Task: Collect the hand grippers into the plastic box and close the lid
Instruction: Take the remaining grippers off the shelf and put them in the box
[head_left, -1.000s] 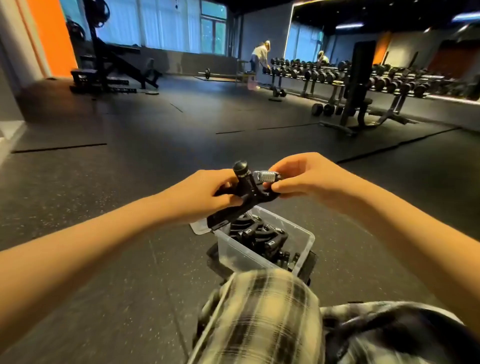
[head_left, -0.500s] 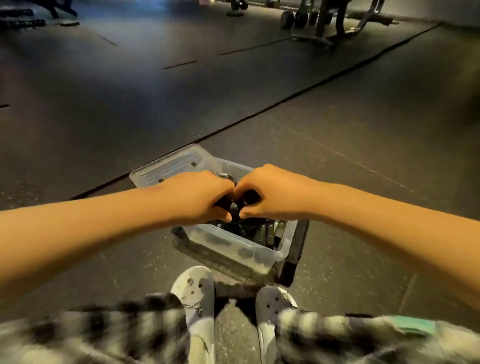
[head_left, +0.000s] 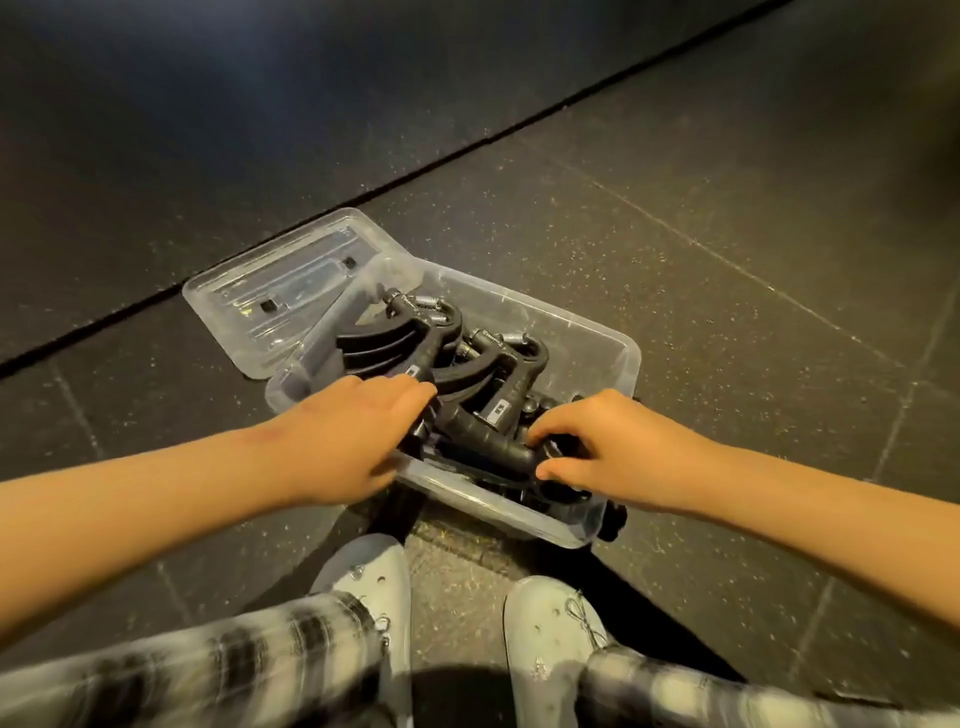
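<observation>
The plastic box is holding a pile of hand grippers; its lid is lying open against the box's far-left side; the left hand is resting fairly straight fingers on them; the right hand is curling its fingers round one black handle inside the box.

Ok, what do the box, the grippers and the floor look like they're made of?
Box: clear glossy plastic; its contents show through the wall. Hand grippers: matte black, probably plastic or rubber-coated, with shiny coiled metal springs. Floor: dark speckled tiles, likely rubber.
</observation>
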